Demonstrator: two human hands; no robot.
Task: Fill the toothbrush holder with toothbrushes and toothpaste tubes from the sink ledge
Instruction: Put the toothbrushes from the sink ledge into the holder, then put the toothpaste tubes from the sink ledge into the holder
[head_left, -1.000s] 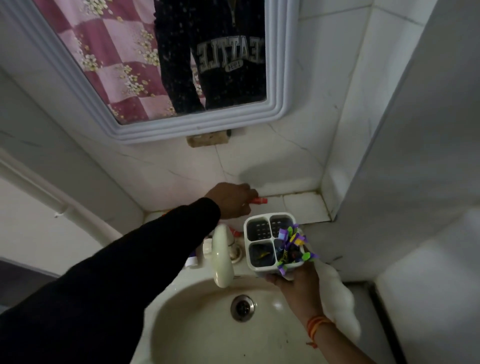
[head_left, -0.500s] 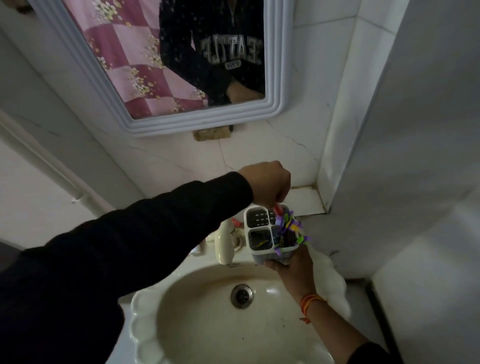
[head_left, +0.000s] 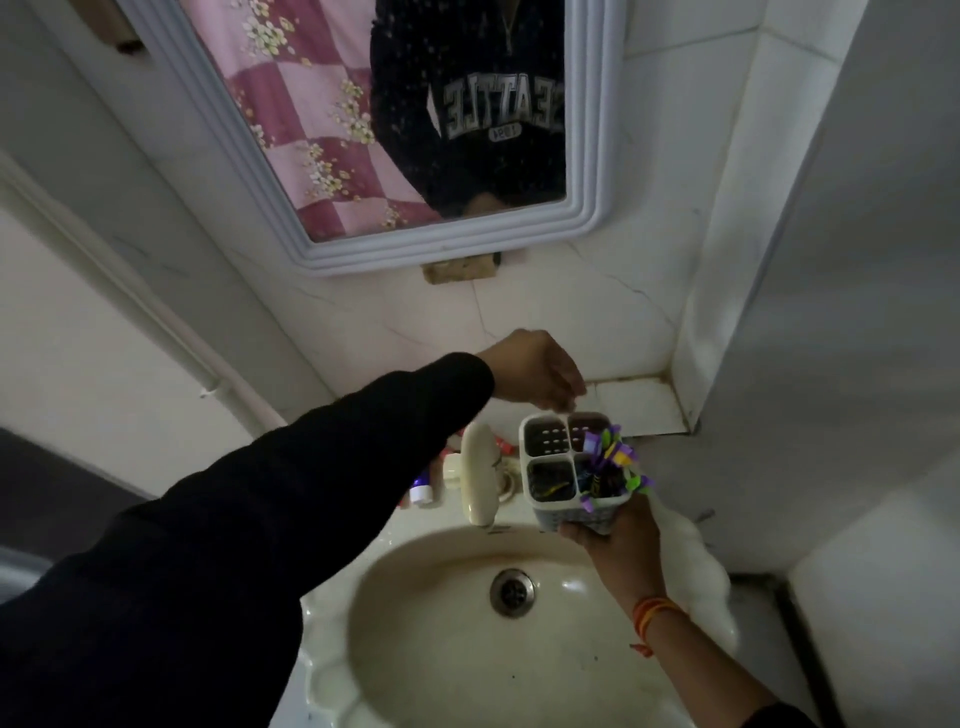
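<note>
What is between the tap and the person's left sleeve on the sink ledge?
In the head view, small items lie between the tap and the left sleeve: a white-capped tube and something red.

Mirror (head_left: 332, 171), up and left of both hands: reflection of a dark sweatshirt (head_left: 467, 104) carries block lettering, reversed by the glass, reading "SEATTLE" in an arch. Beneath it, a small patch with digits, also reversed; looks like a year, too small to read surely. Packaging in the toothbrush holder (head_left: 569, 470), gripped from below, shows print, illegible. No other text readable.
</note>
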